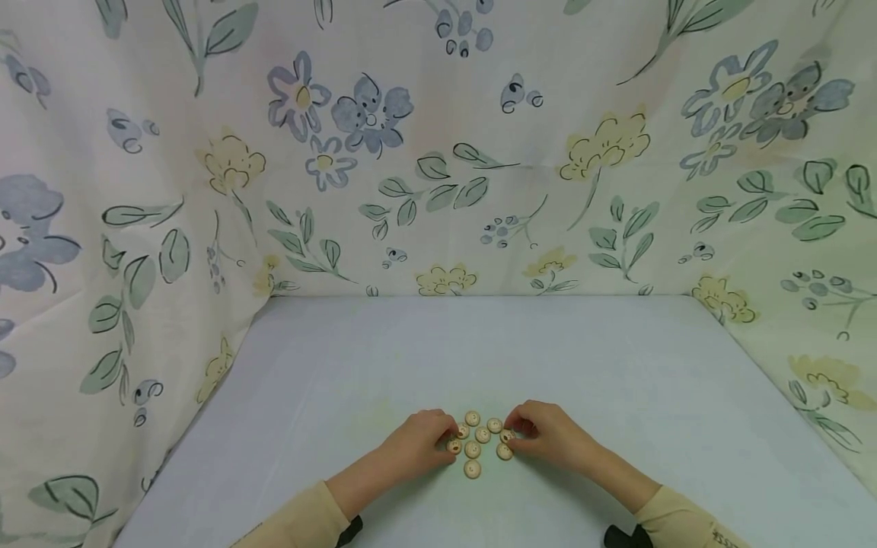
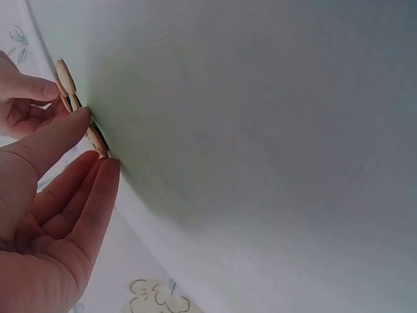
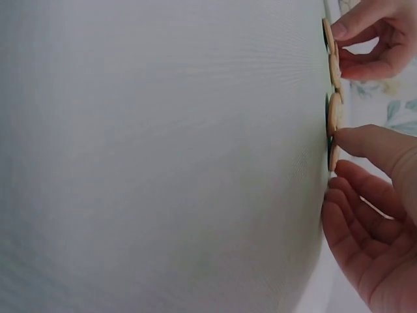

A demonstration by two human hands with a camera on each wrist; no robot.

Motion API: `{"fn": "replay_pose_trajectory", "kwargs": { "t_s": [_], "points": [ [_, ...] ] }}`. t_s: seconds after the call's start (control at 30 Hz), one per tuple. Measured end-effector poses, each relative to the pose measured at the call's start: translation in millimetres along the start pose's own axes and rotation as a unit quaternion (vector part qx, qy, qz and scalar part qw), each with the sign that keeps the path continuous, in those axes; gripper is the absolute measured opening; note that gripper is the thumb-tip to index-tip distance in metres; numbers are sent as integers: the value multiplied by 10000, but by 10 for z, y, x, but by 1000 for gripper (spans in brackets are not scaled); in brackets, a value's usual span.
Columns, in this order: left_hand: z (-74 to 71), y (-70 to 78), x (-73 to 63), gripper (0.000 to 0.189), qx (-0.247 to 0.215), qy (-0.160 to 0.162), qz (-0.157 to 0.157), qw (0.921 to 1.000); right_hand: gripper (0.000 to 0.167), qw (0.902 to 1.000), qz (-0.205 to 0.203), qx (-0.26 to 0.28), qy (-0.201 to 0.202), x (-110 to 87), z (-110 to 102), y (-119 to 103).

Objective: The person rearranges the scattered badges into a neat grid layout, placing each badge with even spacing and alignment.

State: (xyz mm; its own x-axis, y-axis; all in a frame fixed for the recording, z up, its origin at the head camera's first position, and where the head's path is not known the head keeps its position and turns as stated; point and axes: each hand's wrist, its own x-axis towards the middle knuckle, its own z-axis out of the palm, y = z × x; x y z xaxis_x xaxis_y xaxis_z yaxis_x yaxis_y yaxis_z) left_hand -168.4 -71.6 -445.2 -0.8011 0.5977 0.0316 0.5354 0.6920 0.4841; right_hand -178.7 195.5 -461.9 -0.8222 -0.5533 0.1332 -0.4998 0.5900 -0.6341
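Note:
Several round, pale wooden buttons (image 1: 472, 450) lie in a small cluster on the table. At the cluster's left edge, my left hand (image 1: 419, 444) pinches one wooden button (image 1: 454, 447) between thumb and fingers; another button touches its fingertips. Opposite it, my right hand (image 1: 548, 435) holds a wooden button (image 1: 507, 436) at the right edge, and one more button (image 1: 504, 452) lies just below by the thumb. In the left wrist view the discs (image 2: 97, 141) appear edge-on between thumb and fingers. Similarly, a thin disc (image 3: 334, 157) sits between the right thumb and fingers.
A white table (image 1: 479, 350) spreads around the hands. Floral cloth (image 1: 438, 152) hangs behind it and along both sides. Dark wrist bands (image 1: 626, 536) show near the cream sleeves (image 1: 301, 521) at the front.

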Motion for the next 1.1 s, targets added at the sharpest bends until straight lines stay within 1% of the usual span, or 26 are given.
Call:
{"fn": "replay_pose_trajectory", "kwargs": {
  "t_s": [0.2, 0.5, 0.63, 0.77, 0.9, 1.1],
  "points": [
    [-5, 6, -3, 13, -15, -6, 38, 10000, 16, 9999, -47, -113, -1, 23, 3, 3],
    [-12, 11, 3, 11, 45, 61, 84, 9999, 16, 9992, -179, -361, 6, 77, 0, 3],
    [-13, 14, 7, 12, 76, 87, 67, 9999, 13, 9986, -74, -517, -37, 100, -5, -34],
    [-8, 13, 13, 12, 88, 90, 38, 9999, 13, 9973, 62, -709, -163, 129, -16, -71],
    [2, 4, 21, 12, 91, 95, 49, 9999, 14, 9957, 81, -891, -258, 152, -26, -79],
    [11, -8, 25, 13, 140, 120, 63, 9998, 14, 9949, 50, -961, -292, 166, -27, -65]
  ]
}}
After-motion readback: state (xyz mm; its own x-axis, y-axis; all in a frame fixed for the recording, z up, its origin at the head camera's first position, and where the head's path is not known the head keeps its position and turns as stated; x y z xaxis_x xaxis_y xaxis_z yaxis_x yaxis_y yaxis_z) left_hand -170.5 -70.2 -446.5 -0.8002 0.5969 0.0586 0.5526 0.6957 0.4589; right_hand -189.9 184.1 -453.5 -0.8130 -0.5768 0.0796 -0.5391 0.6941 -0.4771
